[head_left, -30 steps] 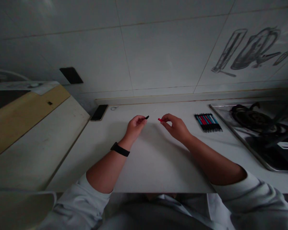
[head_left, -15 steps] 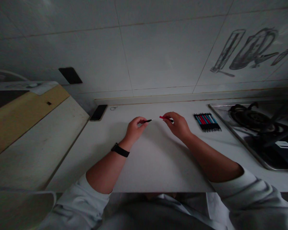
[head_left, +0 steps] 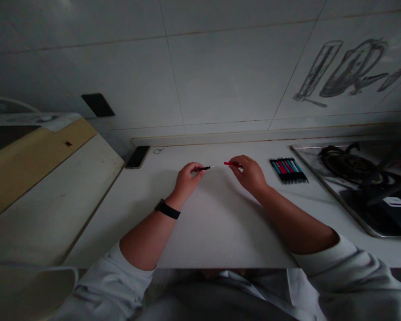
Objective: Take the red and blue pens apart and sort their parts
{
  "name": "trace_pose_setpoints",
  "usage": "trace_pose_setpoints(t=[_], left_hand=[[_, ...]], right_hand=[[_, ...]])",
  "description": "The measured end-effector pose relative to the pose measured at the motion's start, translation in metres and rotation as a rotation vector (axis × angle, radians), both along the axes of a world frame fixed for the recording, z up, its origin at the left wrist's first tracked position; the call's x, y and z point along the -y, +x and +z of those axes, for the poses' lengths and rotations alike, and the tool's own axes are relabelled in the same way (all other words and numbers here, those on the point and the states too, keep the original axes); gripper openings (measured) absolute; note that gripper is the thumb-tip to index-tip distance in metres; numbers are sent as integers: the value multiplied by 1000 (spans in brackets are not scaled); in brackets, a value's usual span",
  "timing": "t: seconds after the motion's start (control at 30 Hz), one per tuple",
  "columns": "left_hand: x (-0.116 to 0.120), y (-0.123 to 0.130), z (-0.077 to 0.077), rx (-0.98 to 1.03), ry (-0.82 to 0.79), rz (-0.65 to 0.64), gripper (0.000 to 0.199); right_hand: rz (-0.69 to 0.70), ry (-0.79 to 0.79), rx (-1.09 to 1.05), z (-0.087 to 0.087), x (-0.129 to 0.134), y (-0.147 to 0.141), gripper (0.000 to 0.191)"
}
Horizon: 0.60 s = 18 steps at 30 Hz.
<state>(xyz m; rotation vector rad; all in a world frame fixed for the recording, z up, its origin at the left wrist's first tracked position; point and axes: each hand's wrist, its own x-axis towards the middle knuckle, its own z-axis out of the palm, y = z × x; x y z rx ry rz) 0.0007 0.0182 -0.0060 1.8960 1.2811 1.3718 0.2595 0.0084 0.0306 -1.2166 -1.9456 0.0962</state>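
Over the middle of the white counter, my left hand (head_left: 187, 179) pinches a black pen part (head_left: 206, 168), with a thin pale tip pointing to the right. Opposite it, my right hand (head_left: 250, 174) is closed on a red pen barrel (head_left: 227, 163) whose end points left; a dark section shows by the fingers. A short gap separates the two pieces. To the right of my right hand lies a row of pens (head_left: 288, 170), several side by side in red, blue and white with black ends.
A phone (head_left: 137, 157) lies at the counter's back left, beside a small ring-like item (head_left: 157, 151). A gas stove (head_left: 350, 178) bounds the right side. A large pale box-like object (head_left: 60, 187) stands at left. The tiled wall (head_left: 220, 80) rises behind the counter (head_left: 217, 232).
My right hand has shifted slightly right with the red barrel, so the gap to the black part is a little wider. The left hand has hardly moved.
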Motion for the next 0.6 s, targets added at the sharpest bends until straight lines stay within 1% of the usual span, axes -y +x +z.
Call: trace_pose_setpoints(t=[0.13, 0.3, 0.43, 0.6], left_hand=[[1, 0, 0, -20, 0, -8, 10], [5, 1, 3, -82, 38, -16, 11], [9, 3, 8, -162, 88, -70, 11], [13, 7, 12, -240, 89, -106, 8]], right_hand=[[15, -22, 12, 1, 1, -1, 13], [53, -6, 61, 2, 2, -2, 16], [121, -9, 152, 0, 4, -5, 16], [161, -23, 222, -3, 7, -9, 16]])
